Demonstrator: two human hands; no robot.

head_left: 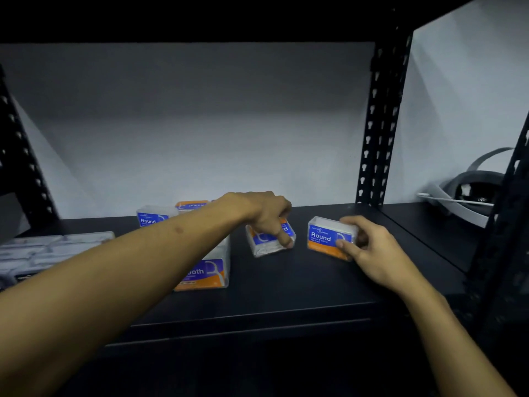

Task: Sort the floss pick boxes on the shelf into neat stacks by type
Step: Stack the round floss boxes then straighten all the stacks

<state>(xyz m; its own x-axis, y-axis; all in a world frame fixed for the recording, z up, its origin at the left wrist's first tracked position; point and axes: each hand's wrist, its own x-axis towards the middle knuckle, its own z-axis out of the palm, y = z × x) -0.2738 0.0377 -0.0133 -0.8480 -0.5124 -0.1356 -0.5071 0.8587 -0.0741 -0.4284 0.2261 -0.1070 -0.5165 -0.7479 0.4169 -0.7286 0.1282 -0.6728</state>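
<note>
We grip two boxes: left hand (264, 214) pinches tilted box (270, 239), right hand (369, 247) clamps Round box (329, 236) just beside it. Light, stiff, slick plastic prob.; hold by short ends.

Five floss pick boxes with blue and orange labels show on the dark shelf (286, 287): four read "Round" (329, 237) (267, 242) (151, 217) (191, 205), one reads "ooth" with its first letters hidden (210, 272), plus a clear pack (51, 250) at left, count unclear.
</note>
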